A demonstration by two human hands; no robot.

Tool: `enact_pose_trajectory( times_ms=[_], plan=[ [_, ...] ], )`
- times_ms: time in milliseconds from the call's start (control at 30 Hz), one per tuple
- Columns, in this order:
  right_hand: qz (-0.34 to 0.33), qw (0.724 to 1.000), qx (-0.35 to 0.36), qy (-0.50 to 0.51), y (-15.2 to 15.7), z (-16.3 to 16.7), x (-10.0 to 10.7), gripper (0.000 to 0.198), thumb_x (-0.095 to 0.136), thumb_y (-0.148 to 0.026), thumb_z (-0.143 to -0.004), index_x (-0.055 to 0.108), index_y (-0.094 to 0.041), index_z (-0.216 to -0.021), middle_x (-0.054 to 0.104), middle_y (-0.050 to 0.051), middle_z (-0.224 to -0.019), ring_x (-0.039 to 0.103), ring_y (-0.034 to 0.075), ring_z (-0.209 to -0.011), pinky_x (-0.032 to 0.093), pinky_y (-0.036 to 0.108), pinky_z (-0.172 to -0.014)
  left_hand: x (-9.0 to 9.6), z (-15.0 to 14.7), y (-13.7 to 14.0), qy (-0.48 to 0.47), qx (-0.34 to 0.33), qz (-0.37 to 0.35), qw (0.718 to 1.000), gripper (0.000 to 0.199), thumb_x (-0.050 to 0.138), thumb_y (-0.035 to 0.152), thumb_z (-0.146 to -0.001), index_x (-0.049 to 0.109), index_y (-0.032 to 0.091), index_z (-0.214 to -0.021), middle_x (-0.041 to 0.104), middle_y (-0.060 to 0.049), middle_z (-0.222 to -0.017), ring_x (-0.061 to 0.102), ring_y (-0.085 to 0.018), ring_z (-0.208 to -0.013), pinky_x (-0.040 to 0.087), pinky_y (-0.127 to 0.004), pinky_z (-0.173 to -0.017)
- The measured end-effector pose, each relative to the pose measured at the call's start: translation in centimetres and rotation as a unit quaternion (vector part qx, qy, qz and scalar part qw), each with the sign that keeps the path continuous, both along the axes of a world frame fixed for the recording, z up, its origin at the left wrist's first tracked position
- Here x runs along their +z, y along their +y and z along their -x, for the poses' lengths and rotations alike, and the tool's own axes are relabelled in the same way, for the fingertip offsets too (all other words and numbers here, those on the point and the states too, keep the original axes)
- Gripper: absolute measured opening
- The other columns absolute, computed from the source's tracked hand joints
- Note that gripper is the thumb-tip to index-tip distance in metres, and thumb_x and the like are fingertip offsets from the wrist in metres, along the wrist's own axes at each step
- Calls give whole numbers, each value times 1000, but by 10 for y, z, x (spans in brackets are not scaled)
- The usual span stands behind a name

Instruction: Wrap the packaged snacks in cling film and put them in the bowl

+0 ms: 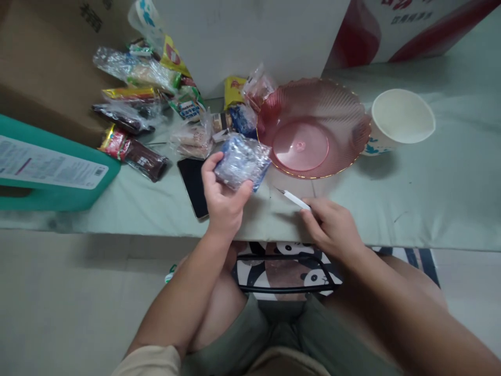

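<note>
Clear, crinkled plastic with blue-printed edges is making up a small squarish packet (242, 163), which the person's left hand (225, 201) is holding above the pale green cloth table cover (450, 198), thumb pressing on the near edge and fingers curling round the left side. That packet is hanging just left of a wide, translucent pink bowl with ribbed walls and a gold-edged, scalloped rim (332, 104); whether the two are touching, one cannot tell. The right hand (336, 230) is gripping a slim white pen-like tool with a thin dark pointed tip (296, 200), thumb and fingers closing narrowly round it, and the tip is pointing left and far, standing apart from the packet. As far as the view is showing, the wrapping is looking whole, so work on this piece is seemingly only at its start, with no cut yet made; the packet's underside is lying hidden. On the far left, a loose heap of small wrapped snack packets in mixed colours (187, 106) is lying, those in plain sight looking sealed, many overlapping. A flat black phone (192, 188) is resting partly behind the left hand, and a white paper cup with a blue pattern (403, 117) is standing just right of the bowl.
</note>
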State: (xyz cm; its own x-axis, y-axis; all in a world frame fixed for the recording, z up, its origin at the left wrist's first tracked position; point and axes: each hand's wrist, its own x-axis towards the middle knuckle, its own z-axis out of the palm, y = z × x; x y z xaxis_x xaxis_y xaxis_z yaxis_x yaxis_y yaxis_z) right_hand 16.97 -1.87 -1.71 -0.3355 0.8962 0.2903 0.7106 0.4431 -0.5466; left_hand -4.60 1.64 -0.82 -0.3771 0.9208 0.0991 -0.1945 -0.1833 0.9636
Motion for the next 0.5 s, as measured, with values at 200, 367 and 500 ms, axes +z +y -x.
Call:
enact_pose_trajectory(
  times_ms=[200, 367, 500],
  plan=[
    [-42, 989, -54, -130, 13, -26, -10, 24, 57, -30, -95, 77, -20, -105, 69, 7, -91, 63, 20, -77, 44, 31, -64, -13, 15, 16, -36, 22, -54, 998, 78, 97, 45, -53, 52, 33, -115, 56, -2, -119, 61, -19, -105, 51, -31, -91],
    [-48, 988, -47, -141, 19, -37, -20, 23, 59, -30, -93, 76, -18, -103, 68, 9, -87, 60, 23, -78, 45, 37, -69, -21, 12, 10, -7, -25, -42, 999, 71, 92, 49, -62, 51, 33, -117, 57, -2, -112, 62, -15, -90, 53, -28, -77],
    [-62, 996, -69, -3, 7, -30, -10, 17, 62, -32, -92, 71, -21, -103, 67, 6, -83, 62, 22, -78, 49, 38, -74, -25, 0, 0, 53, -74, -90, 992, 66, 88, 48, -70, 51, 33, -123, 56, -2, -112, 63, -15, -91, 54, -27, -79]
  ],
)
